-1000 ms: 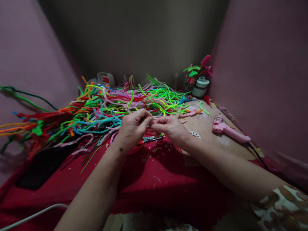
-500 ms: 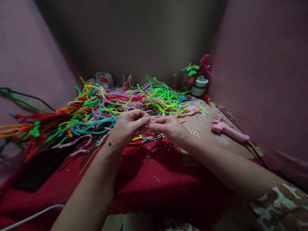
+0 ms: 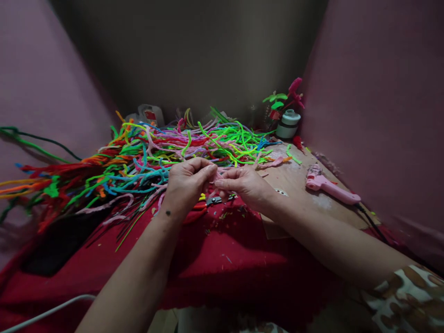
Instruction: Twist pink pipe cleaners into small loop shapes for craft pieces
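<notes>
Red-clothed table (image 3: 225, 273) bears a heap of fuzzy stems (image 3: 156, 143) from nine to twelve o'clock, whose loose ends could snag whatever is lifted near them. Both hands, left (image 3: 185, 182) and right (image 3: 243, 184), pinch a small pink fuzzy piece (image 3: 215, 177) between them at centre, while a pink glue gun (image 3: 333, 190) lies at three o'clock and might scorch a stray wrist if hot. Just below, at six o'clock, scissors-like cutters (image 3: 214, 200) could nick lowered fingers, and uneven tugging might kink the piece or slip it loose.
</notes>
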Demonstrator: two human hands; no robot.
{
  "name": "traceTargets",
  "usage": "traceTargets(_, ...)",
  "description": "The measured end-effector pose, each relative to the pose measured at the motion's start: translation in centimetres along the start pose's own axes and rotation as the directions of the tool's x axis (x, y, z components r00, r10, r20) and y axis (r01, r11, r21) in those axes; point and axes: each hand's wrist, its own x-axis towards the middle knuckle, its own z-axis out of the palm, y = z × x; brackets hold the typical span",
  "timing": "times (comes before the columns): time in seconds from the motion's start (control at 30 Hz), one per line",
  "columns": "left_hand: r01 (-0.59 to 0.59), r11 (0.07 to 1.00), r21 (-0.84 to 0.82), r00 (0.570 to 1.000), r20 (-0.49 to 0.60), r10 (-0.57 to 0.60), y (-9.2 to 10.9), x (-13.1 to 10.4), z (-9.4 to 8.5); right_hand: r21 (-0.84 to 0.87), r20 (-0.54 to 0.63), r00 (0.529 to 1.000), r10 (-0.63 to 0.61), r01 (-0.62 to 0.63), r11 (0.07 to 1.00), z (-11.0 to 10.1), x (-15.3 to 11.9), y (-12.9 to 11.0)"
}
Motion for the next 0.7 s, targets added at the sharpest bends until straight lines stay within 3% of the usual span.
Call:
traceTargets(0.1,-0.034,0.999,0.017,0.996,-0.081,0.035,-0.3,0.0,0.3,-0.001,-0.012,1.0,-0.002,0.002,1.0,0.1,-0.1,0.0)
traceTargets(0.2,0.05,0.995,-0.089,0.998,0.053,-0.045,-0.3,0.2,-0.1,0.015,-0.045,0.999,-0.001,0.001,1.0,0.3,-0.1,0.0)
traceTargets(0.3,0.162,0.979,-0.121,0.965,0.225,-0.132,-0.2,0.3,-0.4,0.024,-0.063,0.998,0.002,0.0,1.0,0.3,-0.1,0.0)
traceTargets(0.47,0.082,0.996,-0.034,0.989,0.125,-0.077,-0.1,0.3,-0.4,0.007,-0.071,0.997,-0.003,0.004,1.0,0.1,0.1,0.0)
traceTargets(0.7,0.126,0.99,0.063,0.922,0.361,-0.14,0.6,0.4,-0.9,0.104,-0.147,0.988,-0.037,0.053,0.993,0.0,0.4,-0.1)
